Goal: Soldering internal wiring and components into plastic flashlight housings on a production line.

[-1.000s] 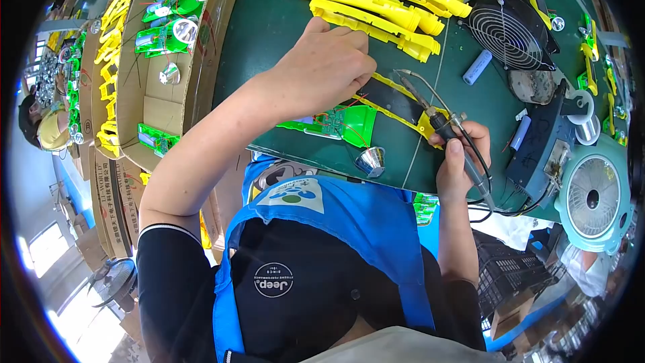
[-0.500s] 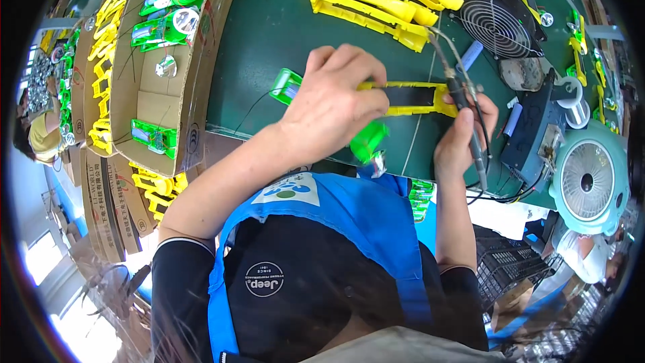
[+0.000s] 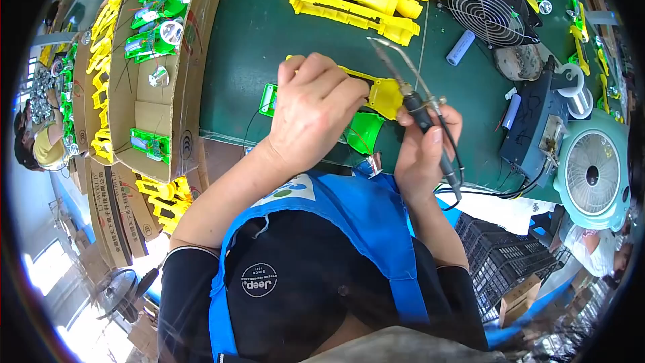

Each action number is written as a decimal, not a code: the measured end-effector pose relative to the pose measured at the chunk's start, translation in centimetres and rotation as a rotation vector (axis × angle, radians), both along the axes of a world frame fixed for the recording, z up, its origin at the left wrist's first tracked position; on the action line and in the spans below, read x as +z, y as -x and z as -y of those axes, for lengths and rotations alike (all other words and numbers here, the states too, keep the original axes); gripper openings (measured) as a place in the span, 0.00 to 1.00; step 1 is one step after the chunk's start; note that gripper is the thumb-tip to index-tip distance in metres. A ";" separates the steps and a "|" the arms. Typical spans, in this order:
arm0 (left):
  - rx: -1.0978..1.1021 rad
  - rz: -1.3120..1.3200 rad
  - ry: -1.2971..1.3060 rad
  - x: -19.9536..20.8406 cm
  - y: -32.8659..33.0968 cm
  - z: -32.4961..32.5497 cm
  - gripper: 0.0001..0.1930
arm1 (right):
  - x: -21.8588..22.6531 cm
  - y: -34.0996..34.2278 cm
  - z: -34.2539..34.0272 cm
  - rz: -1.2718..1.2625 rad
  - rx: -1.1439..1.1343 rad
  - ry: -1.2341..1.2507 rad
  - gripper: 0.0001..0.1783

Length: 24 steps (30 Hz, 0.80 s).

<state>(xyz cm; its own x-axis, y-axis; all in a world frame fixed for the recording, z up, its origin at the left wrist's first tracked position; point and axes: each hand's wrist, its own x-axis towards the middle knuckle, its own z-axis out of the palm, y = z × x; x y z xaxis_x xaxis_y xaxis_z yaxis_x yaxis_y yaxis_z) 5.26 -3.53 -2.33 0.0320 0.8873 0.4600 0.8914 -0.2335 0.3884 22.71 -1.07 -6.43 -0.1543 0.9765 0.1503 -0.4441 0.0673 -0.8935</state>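
My right hand (image 3: 428, 151) is closed round a soldering iron (image 3: 422, 117) with a thin metal tube alongside it; its tip points up and away. Curled fingers of my left hand (image 3: 312, 104) close over a long yellow plastic casing (image 3: 386, 97), whose middle lies hidden beneath them. A green plastic piece (image 3: 269, 99) with a wire shows left of that hand. Below its fingers, a green curved shell (image 3: 365, 132) sits beside a small silver reflector cup (image 3: 368, 165) near the table edge.
Several yellow casings (image 3: 349, 3) lie at the back. On the right are a black fan (image 3: 485, 13), a blue cylindrical cell (image 3: 461, 48), a solder spool (image 3: 576, 97), a soldering station (image 3: 532, 117) and a pale green fan (image 3: 591, 173). A cardboard box (image 3: 191, 87) holds green assemblies on the left.
The soldering iron in my right hand has moved left, its tip now above the yellow casing. That casing has shifted left and tilted. The green shell below my left hand is less blurred.
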 end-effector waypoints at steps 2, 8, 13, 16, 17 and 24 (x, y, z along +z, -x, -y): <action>0.015 -0.039 0.031 -0.1 0.3 -0.1 0.08 | 0.1 -1.2 -0.9 -0.012 0.019 0.025 0.19; 0.068 -0.102 0.212 0.7 -0.1 -0.1 0.05 | 1.2 -5.9 -5.4 0.091 0.247 0.133 0.17; 0.031 -0.317 0.308 0.9 -0.3 -1.0 0.02 | 2.7 -6.7 -8.1 0.371 0.384 0.220 0.12; 0.022 -0.364 0.353 1.0 -0.6 -1.6 0.02 | 3.0 -6.2 -8.8 0.431 0.444 0.227 0.11; 0.019 -0.366 0.362 1.1 -0.6 -1.8 0.02 | 3.1 -6.0 -8.9 0.430 0.446 0.228 0.11; 0.010 -0.378 0.425 1.2 -0.7 -2.2 0.02 | 3.6 -5.3 -9.8 0.576 0.520 0.216 0.15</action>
<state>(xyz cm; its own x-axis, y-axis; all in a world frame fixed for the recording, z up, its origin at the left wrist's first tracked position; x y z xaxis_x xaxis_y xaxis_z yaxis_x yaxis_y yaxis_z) 5.98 -1.30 -1.08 0.1157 0.9931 0.0206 0.9881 -0.1172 0.1000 28.03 8.68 -2.84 -0.5929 0.7569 -0.2751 0.1638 -0.2212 -0.9614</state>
